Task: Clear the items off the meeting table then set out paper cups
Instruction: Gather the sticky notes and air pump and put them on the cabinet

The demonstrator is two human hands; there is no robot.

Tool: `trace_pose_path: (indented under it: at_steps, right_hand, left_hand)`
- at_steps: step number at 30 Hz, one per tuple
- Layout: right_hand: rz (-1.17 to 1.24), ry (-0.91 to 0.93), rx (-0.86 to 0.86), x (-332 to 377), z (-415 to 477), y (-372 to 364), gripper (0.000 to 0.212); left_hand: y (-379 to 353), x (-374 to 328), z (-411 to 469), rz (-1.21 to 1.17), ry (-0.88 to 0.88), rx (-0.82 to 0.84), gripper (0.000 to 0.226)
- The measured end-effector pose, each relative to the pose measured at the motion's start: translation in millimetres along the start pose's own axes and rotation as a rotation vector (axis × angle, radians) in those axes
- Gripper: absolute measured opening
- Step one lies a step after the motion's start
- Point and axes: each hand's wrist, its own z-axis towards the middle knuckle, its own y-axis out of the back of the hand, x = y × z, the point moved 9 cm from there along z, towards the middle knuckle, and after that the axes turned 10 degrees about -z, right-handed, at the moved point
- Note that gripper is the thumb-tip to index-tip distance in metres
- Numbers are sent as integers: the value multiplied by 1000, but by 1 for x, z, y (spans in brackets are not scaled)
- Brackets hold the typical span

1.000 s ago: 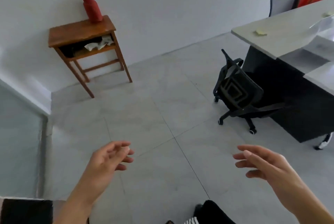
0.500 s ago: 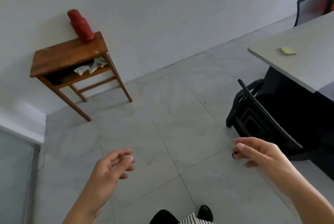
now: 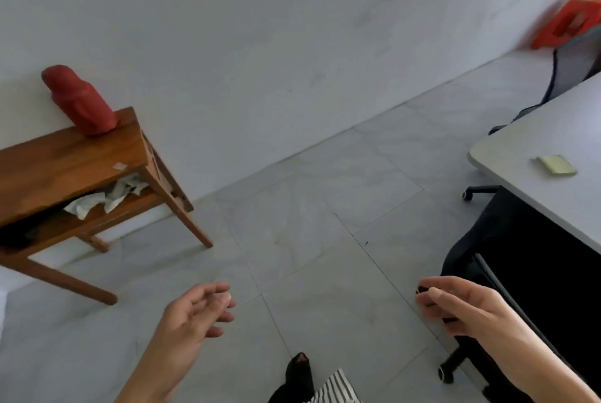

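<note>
The grey meeting table (image 3: 533, 155) shows at the right edge with a yellow sticky-note pad (image 3: 555, 164) lying on it. My left hand (image 3: 195, 315) hovers over the floor at lower centre, fingers loosely apart and empty. My right hand (image 3: 465, 305) is held out at lower right, beside the black office chair (image 3: 487, 259), fingers curled with nothing in them. A red wrapped cylinder (image 3: 79, 102) stands on the wooden side table (image 3: 71, 165) at the left wall. No paper cups are visible.
Crumpled white paper (image 3: 107, 196) lies on the side table's lower shelf. A second chair (image 3: 559, 77) and an orange-red object (image 3: 572, 24) are at the far right. Grey tiled floor (image 3: 309, 240) spreads between the tables. My foot (image 3: 299, 373) shows at the bottom.
The view has moved closer to the side table and swung left, so the side table looks larger and less of the meeting table shows. Both hands stay raised and empty.
</note>
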Motion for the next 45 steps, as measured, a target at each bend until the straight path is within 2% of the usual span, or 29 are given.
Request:
trace_pose_path:
  at_steps: [2, 5, 7, 9, 12, 13, 18, 19, 24, 27, 31, 33, 35, 36, 40, 45]
  right_hand:
    - [70, 40, -41, 40, 27, 15, 44]
    - [134, 91, -144, 73, 71, 45, 90]
    - [159, 68, -182, 76, 102, 61, 97]
    - [187, 24, -200, 73, 136, 71, 78]
    - [216, -84, -217, 59, 195, 93, 28]
    - [219, -106, -234, 54, 216, 105, 22]
    - [238, -133, -332, 74, 317, 184, 18]
    - [232, -118, -339, 85, 337, 200, 17]
    - [196, -63, -359, 129, 417, 268, 14]
    - [200, -82, -410, 135, 447, 297, 14]
    - [289, -202, -552, 110, 476, 330, 20]
    - [345, -277, -605, 99, 489, 339, 20]
    - [389, -350, -649, 93, 502, 349, 17]
    - [402, -380, -672, 93, 507, 354, 17]
    - [467, -427, -818, 102, 510, 383, 16]
    - [601, -533, -978, 84, 492, 393, 16]
  left_hand:
    - [-11, -46, 52, 29, -33, 43, 12]
    - [-47, -103, 128, 65, -86, 148, 13]
    - [-83, -128, 173, 80, -110, 208, 12]
    - [-122, -140, 214, 91, -109, 263, 12]
    - [-184, -145, 267, 131, -54, 373, 10]
    - [-203, -147, 283, 163, -31, 403, 14]
    - [-287, -199, 362, 272, 23, 498, 56]
    - [-301, -217, 380, 270, 8, 493, 55]
    - [-362, -277, 464, 209, -105, 439, 13]
    - [-409, -281, 505, 245, -53, 509, 10]
    - [-485, -285, 566, 370, 47, 697, 48]
    - [-524, -301, 603, 386, 19, 759, 40]
    - [-565, -325, 642, 360, -27, 794, 15]
    - [-585, -337, 660, 372, -48, 807, 10]
    - [-681, -383, 689, 436, -119, 960, 13]
    - [-794, -395, 658, 531, -155, 1231, 13]
